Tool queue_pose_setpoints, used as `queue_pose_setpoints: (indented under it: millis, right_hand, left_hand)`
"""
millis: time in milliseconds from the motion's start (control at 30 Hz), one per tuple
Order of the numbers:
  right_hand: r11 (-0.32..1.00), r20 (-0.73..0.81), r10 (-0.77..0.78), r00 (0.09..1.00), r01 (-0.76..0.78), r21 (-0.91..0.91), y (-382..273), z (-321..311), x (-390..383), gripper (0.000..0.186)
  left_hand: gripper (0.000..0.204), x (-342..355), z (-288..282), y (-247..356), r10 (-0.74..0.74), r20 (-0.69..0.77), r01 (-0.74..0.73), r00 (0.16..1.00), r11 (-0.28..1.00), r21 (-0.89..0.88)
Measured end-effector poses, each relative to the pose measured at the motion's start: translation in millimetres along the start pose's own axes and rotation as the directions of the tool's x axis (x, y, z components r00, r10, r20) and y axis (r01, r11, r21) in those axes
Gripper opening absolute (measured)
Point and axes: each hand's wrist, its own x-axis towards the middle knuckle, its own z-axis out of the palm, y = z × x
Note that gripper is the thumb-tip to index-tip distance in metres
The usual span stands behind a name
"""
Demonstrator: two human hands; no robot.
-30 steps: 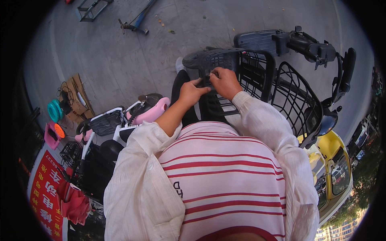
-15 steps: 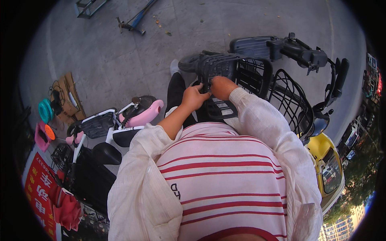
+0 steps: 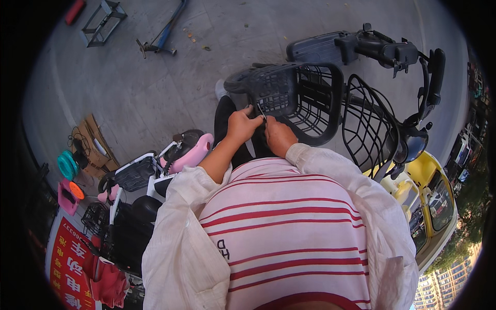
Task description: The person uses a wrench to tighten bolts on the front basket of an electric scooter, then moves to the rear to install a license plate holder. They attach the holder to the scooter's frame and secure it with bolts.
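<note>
A black plastic basket point(image 3: 319, 116) hangs in front of me on a black two-wheeler. My left hand point(image 3: 240, 125) is closed at the basket's left end, thumb and fingers on something there that is too small to make out. Just right of it, my right hand point(image 3: 280, 138) is closed on a thin metal tool point(image 3: 261, 110), which points up along that end of the basket. The fingertips of both hands are partly hidden.
A black wire basket point(image 3: 364, 124) and handlebar point(image 3: 434, 77) are at right, by a yellow vehicle point(image 3: 434, 196). Left are a pink-and-white scooter point(image 3: 191, 152), cardboard point(image 3: 95, 139) and a red sign point(image 3: 70, 263). A metal stand point(image 3: 103, 23) and blue jack point(image 3: 170, 36) lie beyond.
My right hand has moved down and toward me, and the thin tool now shows above it. The basket's opening is more exposed. The view has shifted slightly.
</note>
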Motion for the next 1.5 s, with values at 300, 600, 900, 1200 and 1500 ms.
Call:
queue_pose_setpoints:
  millis: [300, 600, 900, 1200, 1500]
  right_hand:
    - [0.977, 0.007, -0.156, 0.988, 0.155, -0.147, 62, 40, 44, 0.024]
    - [0.853, -0.482, -0.516, 0.708, 0.372, -0.366, 53, 21, 127, 0.014]
    - [0.881, -0.255, 0.192, 0.948, -0.052, 0.469, 86, 36, 100, 0.037]
    - [0.433, 0.352, 0.163, 0.922, -0.387, 0.814, 43, 31, 96, 0.049]
    - [0.510, 0.102, 0.148, 0.984, -0.164, 0.844, 33, 22, 85, 0.047]
  left_hand:
    - [0.060, -3, -6, 14, -0.041, 0.092, 0.054, 0.995, 0.987, -0.149]
    - [0.029, -7, -3, 31, -0.117, 0.100, 0.132, 0.988, 0.979, -0.155]
    - [0.033, -5, -3, 17, -0.078, 0.128, 0.095, 0.989, 0.987, -0.132]
    - [0.033, 15, -13, -7, -0.155, 0.265, 0.268, 0.952, 0.840, -0.472]
    - [0.027, 26, 11, -33, -0.150, 0.165, 0.213, 0.975, 0.846, -0.489]
